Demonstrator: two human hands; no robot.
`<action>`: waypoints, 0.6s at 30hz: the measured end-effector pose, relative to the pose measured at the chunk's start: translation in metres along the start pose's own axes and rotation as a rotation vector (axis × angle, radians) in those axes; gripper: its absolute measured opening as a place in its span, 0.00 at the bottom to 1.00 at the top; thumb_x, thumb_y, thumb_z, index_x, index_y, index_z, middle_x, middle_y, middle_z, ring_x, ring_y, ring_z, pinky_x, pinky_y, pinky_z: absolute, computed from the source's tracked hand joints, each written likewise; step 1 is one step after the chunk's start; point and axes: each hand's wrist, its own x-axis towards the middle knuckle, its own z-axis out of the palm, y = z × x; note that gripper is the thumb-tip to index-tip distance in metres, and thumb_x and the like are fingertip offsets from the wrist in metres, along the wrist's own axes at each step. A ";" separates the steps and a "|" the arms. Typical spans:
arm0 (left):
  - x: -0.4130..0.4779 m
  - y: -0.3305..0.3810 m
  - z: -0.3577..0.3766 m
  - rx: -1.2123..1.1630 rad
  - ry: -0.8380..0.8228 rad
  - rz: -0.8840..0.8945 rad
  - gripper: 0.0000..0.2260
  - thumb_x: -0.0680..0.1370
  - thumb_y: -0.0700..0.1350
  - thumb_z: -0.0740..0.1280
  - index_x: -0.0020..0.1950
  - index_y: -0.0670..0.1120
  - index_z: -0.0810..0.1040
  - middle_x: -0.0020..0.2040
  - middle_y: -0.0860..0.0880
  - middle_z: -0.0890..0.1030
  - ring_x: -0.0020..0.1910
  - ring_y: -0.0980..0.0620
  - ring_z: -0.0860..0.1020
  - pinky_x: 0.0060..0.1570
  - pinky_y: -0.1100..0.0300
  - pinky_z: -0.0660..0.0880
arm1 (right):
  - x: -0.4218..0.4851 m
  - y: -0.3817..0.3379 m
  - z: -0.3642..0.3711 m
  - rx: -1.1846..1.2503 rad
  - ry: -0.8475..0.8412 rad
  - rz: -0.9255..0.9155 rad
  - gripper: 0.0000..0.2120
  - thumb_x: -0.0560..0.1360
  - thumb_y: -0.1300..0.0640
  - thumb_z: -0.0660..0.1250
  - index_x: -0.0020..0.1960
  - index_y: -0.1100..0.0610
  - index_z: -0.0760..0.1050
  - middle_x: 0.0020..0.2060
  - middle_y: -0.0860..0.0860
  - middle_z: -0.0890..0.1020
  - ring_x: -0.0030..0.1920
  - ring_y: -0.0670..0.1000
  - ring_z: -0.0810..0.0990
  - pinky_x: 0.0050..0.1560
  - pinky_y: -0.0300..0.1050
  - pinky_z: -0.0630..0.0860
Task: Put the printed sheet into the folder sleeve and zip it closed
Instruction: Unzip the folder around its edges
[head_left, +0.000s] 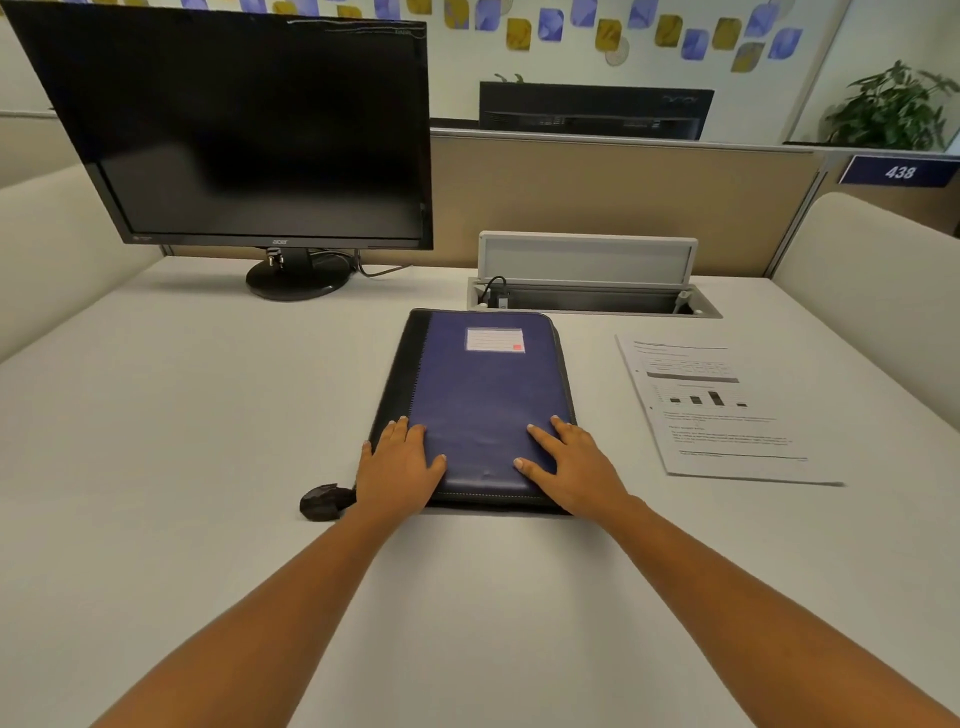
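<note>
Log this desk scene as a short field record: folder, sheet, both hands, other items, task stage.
folder: blue and black, closed, flat on desk
sheet: flat on desk, right of folder, apart from it
left hand: fingers straight, rests on folder's near left corner
right hand: fingers straight, rests on folder's near right corner
black item: beside left hand, kind unclear
monitor: off, back left
cable box: lid up, behind folder
stage: sheet not yet in folder

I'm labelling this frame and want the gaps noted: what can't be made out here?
Head view:
folder interior and sleeve: hidden by its closed cover.
folder's near corners: under the left hand and right hand.
printed sheet text: too small, blurred.
black object beside the left hand: too dark to identify.
</note>
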 end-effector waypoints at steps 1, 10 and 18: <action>0.001 -0.002 -0.002 -0.006 0.007 -0.006 0.23 0.80 0.54 0.56 0.72 0.47 0.61 0.76 0.46 0.58 0.76 0.47 0.55 0.73 0.46 0.52 | -0.002 -0.001 0.001 -0.018 -0.003 -0.016 0.29 0.76 0.38 0.53 0.73 0.47 0.54 0.75 0.51 0.54 0.75 0.54 0.53 0.73 0.52 0.57; 0.011 -0.025 -0.010 0.054 0.040 -0.160 0.24 0.78 0.57 0.57 0.71 0.47 0.63 0.76 0.45 0.59 0.76 0.45 0.52 0.71 0.38 0.49 | -0.013 -0.035 0.004 -0.176 0.062 -0.247 0.29 0.74 0.42 0.42 0.68 0.50 0.67 0.66 0.53 0.73 0.60 0.54 0.70 0.58 0.46 0.67; 0.020 -0.024 -0.010 0.003 -0.080 -0.297 0.35 0.77 0.65 0.51 0.77 0.47 0.48 0.77 0.41 0.44 0.76 0.42 0.41 0.68 0.33 0.40 | -0.021 -0.066 0.021 -0.038 0.118 -0.526 0.27 0.75 0.45 0.44 0.56 0.53 0.78 0.44 0.52 0.83 0.40 0.49 0.63 0.40 0.46 0.60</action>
